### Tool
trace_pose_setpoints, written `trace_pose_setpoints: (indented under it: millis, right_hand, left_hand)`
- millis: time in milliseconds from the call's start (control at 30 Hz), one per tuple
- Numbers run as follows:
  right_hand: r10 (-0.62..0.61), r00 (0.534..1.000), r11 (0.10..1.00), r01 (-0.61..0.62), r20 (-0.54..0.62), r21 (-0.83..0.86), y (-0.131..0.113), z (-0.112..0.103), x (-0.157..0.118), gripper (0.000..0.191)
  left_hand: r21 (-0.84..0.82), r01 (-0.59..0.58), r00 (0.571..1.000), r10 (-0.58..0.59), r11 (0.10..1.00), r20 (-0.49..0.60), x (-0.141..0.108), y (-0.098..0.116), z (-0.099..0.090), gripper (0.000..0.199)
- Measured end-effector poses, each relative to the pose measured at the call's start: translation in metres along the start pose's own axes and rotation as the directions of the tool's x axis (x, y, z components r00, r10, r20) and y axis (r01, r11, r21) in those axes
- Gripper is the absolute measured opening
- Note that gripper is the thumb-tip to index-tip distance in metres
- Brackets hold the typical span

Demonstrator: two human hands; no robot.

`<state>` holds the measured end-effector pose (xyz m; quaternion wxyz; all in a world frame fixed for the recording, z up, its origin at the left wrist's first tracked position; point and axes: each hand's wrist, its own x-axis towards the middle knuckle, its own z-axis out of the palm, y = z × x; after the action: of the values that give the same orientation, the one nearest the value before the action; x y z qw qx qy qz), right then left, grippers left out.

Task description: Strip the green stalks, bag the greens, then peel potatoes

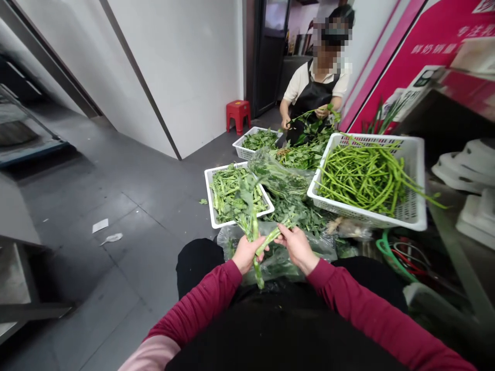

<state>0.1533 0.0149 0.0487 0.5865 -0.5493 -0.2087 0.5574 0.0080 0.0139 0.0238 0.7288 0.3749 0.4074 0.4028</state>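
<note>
Over the lap, the left hand (245, 255) has fingers clamped round a long stalk (254, 228), leaves toward 12 o'clock; the right hand (298, 250) pinches a shorter stalk (269, 240) slanting toward 2.

Stalk (259, 273) smooth; basket (367, 218) plastic; bag (288, 175) glossy plastic; sleeve (197, 304) matt cloth.

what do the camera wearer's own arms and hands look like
The left sleeve and right sleeve are deep wine red, reach the wrists and show no print or lettering. The left grip and right grip are ordinary five-fingered human hands, bare, with no gloves.
</note>
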Motion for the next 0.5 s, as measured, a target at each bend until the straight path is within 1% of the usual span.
trace_pose_setpoints:
  millis: [67,133,200,300,367,433,500]
  right_hand:
    - [0.018,1.0,0.994,-0.016,-0.02,0.112,0.004,0.003,-0.002,0.035]
    - [0.034,0.999,0.982,-0.027,-0.037,0.187,0.007,0.006,-0.004,0.034]
    - [0.026,0.998,0.978,-0.013,-0.059,0.21,0.008,0.007,-0.004,0.033]
    - [0.009,0.998,0.973,0.005,-0.061,0.23,0.007,0.006,-0.001,0.031]
    - [0.024,0.998,0.968,-0.009,-0.055,0.25,0.008,0.005,0.001,0.031]
    - [0.05,0.998,0.963,-0.035,-0.048,0.266,0.012,0.003,0.002,0.031]
    - [0.055,0.997,0.965,-0.037,-0.061,0.261,0.017,0.004,0.001,0.031]
  left_hand:
    - [0.019,-0.054,0.995,0.055,0.998,-0.079,0.001,0.001,0.002,0.041]
    - [0.052,-0.073,0.99,0.078,0.996,-0.115,0.002,0.001,0.004,0.042]
    - [0.041,-0.063,0.992,0.067,0.997,-0.104,0.001,0.001,0.005,0.043]
    - [-0.038,-0.028,0.999,0.027,0.999,-0.031,-0.001,0.001,0.006,0.047]
    - [-0.052,-0.018,1.0,0.018,0.998,-0.005,-0.001,0.001,0.007,0.047]
    - [-0.003,-0.043,0.998,0.043,0.999,-0.042,-0.002,0.0,0.009,0.044]
    - [0.073,-0.084,0.988,0.092,0.994,-0.12,-0.001,-0.002,0.012,0.04]
